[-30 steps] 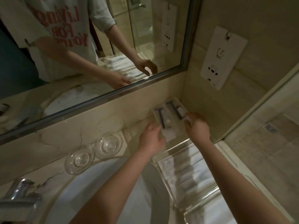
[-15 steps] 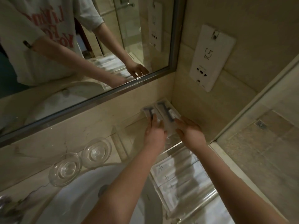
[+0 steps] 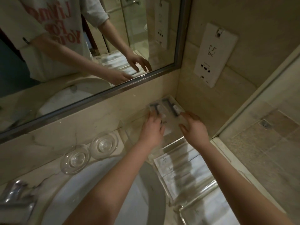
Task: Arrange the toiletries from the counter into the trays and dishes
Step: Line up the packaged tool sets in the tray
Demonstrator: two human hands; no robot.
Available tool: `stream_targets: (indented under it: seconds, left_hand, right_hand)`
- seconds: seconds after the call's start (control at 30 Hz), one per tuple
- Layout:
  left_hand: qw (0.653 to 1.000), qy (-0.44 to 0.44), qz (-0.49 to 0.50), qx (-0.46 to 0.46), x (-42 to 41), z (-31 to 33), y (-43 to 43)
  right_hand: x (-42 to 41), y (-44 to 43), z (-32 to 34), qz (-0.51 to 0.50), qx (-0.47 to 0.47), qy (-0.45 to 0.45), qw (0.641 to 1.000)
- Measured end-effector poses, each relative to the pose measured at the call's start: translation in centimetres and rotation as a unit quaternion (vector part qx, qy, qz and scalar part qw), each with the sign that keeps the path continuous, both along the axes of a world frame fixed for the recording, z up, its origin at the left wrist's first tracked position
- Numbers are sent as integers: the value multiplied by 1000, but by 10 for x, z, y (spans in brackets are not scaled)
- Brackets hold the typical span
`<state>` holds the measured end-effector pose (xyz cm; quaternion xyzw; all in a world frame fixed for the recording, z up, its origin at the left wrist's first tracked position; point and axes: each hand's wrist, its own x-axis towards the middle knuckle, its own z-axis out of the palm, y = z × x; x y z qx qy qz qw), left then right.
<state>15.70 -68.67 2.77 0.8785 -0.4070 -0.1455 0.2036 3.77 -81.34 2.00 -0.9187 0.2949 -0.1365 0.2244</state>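
- Lowest down: white sink (image 3: 97,192), with a shiny tap (image 3: 14,198) at its left edge.
- Just right of the sink: clear near tray (image 3: 194,196), holding white packs (image 3: 178,164) lined up side by side.
- Behind the sink, on the counter (image 3: 40,161): two clear round dishes (image 3: 75,159), side by side.
- Further back, past the near tray: clear far tray (image 3: 128,135), tucked in the corner.
- Left hand (image 3: 152,129): reaching into the far tray, fingers straight and flat, pressing on the left pack (image 3: 155,108), gripping nothing.
- Right hand (image 3: 194,129): also spread loose, fingers straight, tips touching the right edge of the right pack (image 3: 172,106).
- Both packs: see-through, each with a dark T-shaped thing inside, side by side at the back of the far tray, right up by the corner wall. Lying flat or leaning, cannot tell.
- Furthest off: mirror (image 3: 81,46) up on the back wall, showing both arms, and a white wall plate (image 3: 214,54) on the right wall.
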Motion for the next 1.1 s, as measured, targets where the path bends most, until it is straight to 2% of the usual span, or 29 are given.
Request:
stream_targets:
  seconds: [0.13,0.23,0.5,0.83,1.0,1.1]
  left_hand:
    - [999,-32,18,6,-4,16,47]
    - [998,-31,40,28,-14,27,89]
    - [988,-30,106,108,-54,50,218]
    - [953,12,264,148,-97,36,433]
    - [913,70,364,170,-110,14,535]
    - [884,92,423,176,-115,4,589]
  right_hand:
    - [-11,39,11,33,-12,-48,998]
    - [-20,75,20,45,8,-50,998]
    - [-21,182,43,187,23,57,980]
    - [-5,359,35,375,57,113,918]
    - [9,452,21,453,81,151,875]
    - [25,502,9,483,61,184,854]
